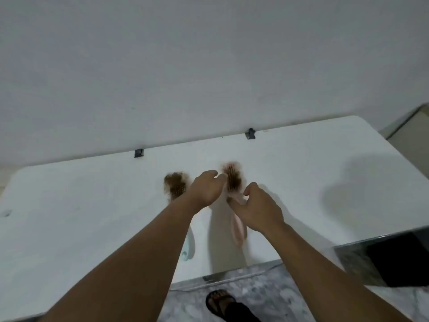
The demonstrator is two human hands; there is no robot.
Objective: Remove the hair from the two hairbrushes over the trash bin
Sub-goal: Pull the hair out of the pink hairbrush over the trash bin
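Barely begun: both hands close on the pink hairbrush (234, 205), right hand (260, 208) at its neck, left hand (206, 189) beside its hair-clogged head. The other hairbrush (176, 187), left of that grip, lies full on the tabletop (92, 205).

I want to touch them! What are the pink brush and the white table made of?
The pink hairbrush looks like smooth plastic, judging by its even pastel colour and rounded, moulded handle. Brown hair covers its bristles, so those are unclear. The white table seems to be matte plastic, with rounded corners and a slightly grainy, dull surface; the blur leaves that uncertain.
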